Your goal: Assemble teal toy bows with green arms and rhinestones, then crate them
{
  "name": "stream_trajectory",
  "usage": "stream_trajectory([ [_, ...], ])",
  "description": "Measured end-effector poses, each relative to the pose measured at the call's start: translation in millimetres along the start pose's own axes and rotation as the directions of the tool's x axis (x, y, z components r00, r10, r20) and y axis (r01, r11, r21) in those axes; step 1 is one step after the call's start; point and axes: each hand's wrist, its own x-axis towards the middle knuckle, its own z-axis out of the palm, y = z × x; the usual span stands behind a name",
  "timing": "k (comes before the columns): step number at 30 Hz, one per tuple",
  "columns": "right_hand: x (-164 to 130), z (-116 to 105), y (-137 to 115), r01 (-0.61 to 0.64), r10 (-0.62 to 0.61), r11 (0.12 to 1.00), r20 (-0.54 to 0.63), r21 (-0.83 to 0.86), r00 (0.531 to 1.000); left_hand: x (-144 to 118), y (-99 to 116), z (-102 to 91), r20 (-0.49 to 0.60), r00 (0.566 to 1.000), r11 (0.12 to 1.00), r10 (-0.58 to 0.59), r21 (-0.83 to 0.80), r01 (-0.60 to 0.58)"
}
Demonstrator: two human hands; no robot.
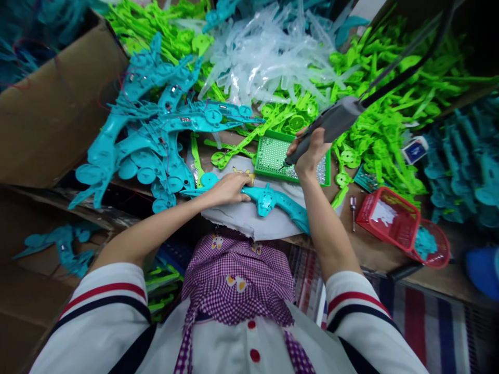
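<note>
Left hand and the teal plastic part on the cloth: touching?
Touching. The head view shows the left hand lying flat on the teal part, fingers pressed on its upper end with no gap, holding it against the grey cloth.

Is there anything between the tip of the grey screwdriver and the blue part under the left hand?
Nothing visible. The screwdriver tip sits over the green tray; bare cloth separates it from the blue part.
</note>
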Motion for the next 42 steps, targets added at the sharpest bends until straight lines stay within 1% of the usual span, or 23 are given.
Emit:
stream_trajectory([
  [2,2,0,-1,-0.009,0.009,1.0,-0.003,0.005,1.0,0,-1,0.3,0.001,1.0,1.0,0.003,0.002,-0.003],
  [4,5,-2,-7,-0.029,0.03,0.999,-0.003,0.031,1.0,0,-2,0.7,-0.005,1.0,1.0,0.01,0.004,-0.01],
  [6,6,-7,-22,-0.06,0.06,0.997,0.002,0.045,0.998,-1,-2,1.3,-0.01,1.0,1.0,0.016,0.002,-0.016],
  [8,2,-15,-42,-0.071,0.073,0.996,-0.024,0.052,0.997,-1,-3,2.1,-0.019,1.0,1.0,0.022,-0.005,-0.022],
  [10,-11,-24,-64,-0.061,0.064,0.995,-0.036,0.077,0.997,-1,-4,3.1,-0.034,0.999,1.0,0.027,-0.013,-0.027],
  [11,-20,-30,-73,-0.054,0.056,0.994,-0.023,0.096,0.998,0,-4,3.4,-0.037,0.999,0.999,0.029,-0.015,-0.029],
  [12,-30,-34,-80,-0.053,0.052,0.992,0.009,0.111,0.999,0,-4,3.6,-0.034,0.999,0.999,0.029,-0.016,-0.03],
  [14,-48,-42,-85,-0.065,0.056,0.992,0.087,0.106,0.995,1,-4,3.3,-0.02,0.999,1.0,0.025,-0.016,-0.026],
  [16,-62,-46,-82,-0.084,0.075,0.994,0.13,0.069,0.989,2,-4,2.5,-0.011,1.0,1.0,0.018,-0.018,-0.018],
  [18,-68,-46,-74,-0.105,0.098,0.994,0.141,0.043,0.985,2,-4,1.6,-0.01,1.0,1.0,0.007,-0.022,-0.007],
  [22,-67,-42,-62,-0.125,0.116,0.99,0.127,0.066,0.985,2,-3,1.5,-0.003,1.0,1.0,0.003,-0.019,-0.003],
  [25,-67,-41,-57,-0.161,0.154,0.986,0.121,0.049,0.981,2,-4,2.9,-0.008,1.0,1.0,0.004,-0.008,-0.004],
  [28,-69,-40,-53,-0.187,0.18,0.982,0.148,0.032,0.972,2,-4,3.7,-0.012,1.0,1.0,0.006,-0.002,-0.006],
  [32,-71,-38,-50,-0.187,0.174,0.98,0.178,0.065,0.969,3,-4,3.1,-0.006,1.0,1.0,0.007,-0.004,-0.007],
  [38,-80,-39,-50,-0.175,0.165,0.982,0.129,0.072,0.978,2,-7,5.1,-0.034,0.999,1.0,0.029,-0.009,-0.029],
  [40,-81,-42,-52,-0.177,0.164,0.982,0.158,0.069,0.974,2,-8,5.9,-0.038,0.999,0.999,0.03,-0.015,-0.03],
  [42,-75,-42,-55,-0.193,0.178,0.979,0.191,0.062,0.965,2,-8,5.8,-0.033,0.999,0.999,0.027,-0.029,-0.028],
])
